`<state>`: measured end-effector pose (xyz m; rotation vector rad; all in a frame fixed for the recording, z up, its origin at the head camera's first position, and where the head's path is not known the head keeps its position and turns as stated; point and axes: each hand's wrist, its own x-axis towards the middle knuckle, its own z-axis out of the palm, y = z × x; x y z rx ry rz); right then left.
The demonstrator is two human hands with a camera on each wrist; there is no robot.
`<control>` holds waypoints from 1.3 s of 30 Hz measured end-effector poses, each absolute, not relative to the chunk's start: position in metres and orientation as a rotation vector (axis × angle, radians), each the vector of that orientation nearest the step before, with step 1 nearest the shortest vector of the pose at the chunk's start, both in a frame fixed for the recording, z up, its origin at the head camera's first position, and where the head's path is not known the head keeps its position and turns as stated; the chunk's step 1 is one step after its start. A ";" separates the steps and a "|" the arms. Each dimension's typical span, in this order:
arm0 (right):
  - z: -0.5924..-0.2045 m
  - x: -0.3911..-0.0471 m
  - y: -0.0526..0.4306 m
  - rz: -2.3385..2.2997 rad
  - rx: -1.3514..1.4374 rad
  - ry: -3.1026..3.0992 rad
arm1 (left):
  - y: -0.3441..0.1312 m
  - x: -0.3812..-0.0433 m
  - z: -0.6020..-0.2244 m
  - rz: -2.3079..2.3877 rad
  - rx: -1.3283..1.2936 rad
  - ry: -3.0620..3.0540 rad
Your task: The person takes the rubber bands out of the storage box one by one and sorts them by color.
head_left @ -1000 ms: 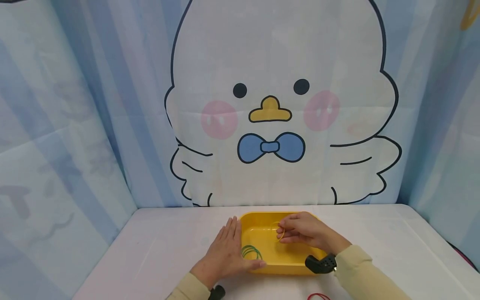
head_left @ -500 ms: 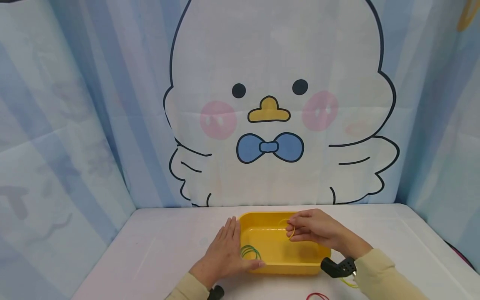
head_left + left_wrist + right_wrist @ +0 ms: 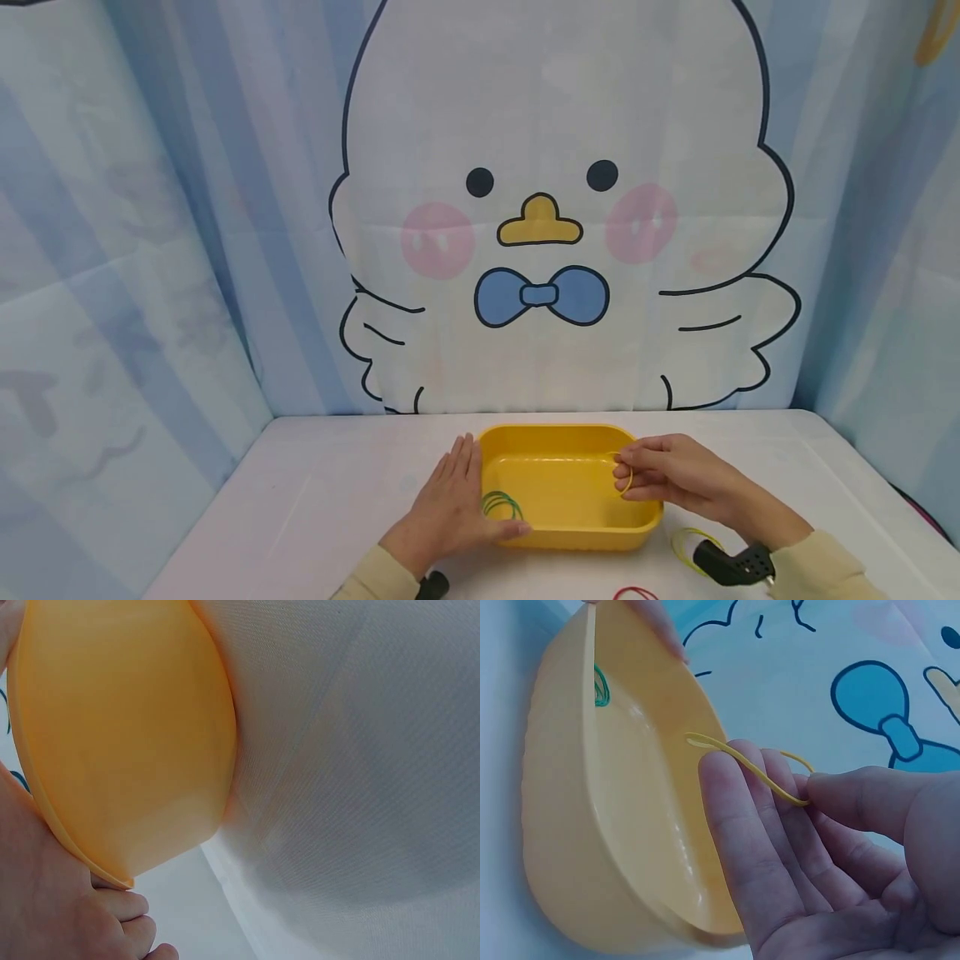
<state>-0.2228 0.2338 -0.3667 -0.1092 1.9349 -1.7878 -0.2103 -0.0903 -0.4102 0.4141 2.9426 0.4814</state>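
A yellow rectangular tray stands on the table. My left hand rests against its left side with straight fingers, the thumb lying over the front rim. Several green rubber bands lie inside, at the left end, partly hidden by that hand. My right hand is at the tray's right rim and pinches a thin yellow rubber band between thumb and fingers. In the right wrist view the band stretches as a loop across the fingertips.
On the white table, a yellow-green rubber band lies right of the tray, partly behind the black wrist camera. A red rubber band lies at the front edge of view. A printed cloth hangs behind.
My right hand has moved right with the yellow rubber band, from over the tray's middle to its right rim. The yellow-green band on the table has come into view. The left hand stays put.
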 end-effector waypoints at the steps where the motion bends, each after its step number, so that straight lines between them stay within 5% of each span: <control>1: -0.367 -0.222 0.238 -1.794 -0.118 1.921 | -0.090 -0.210 -0.410 0.483 0.412 2.942; 39: -0.419 -0.183 0.330 -1.861 -0.040 1.662 | -0.087 -0.211 -0.410 0.462 0.408 2.954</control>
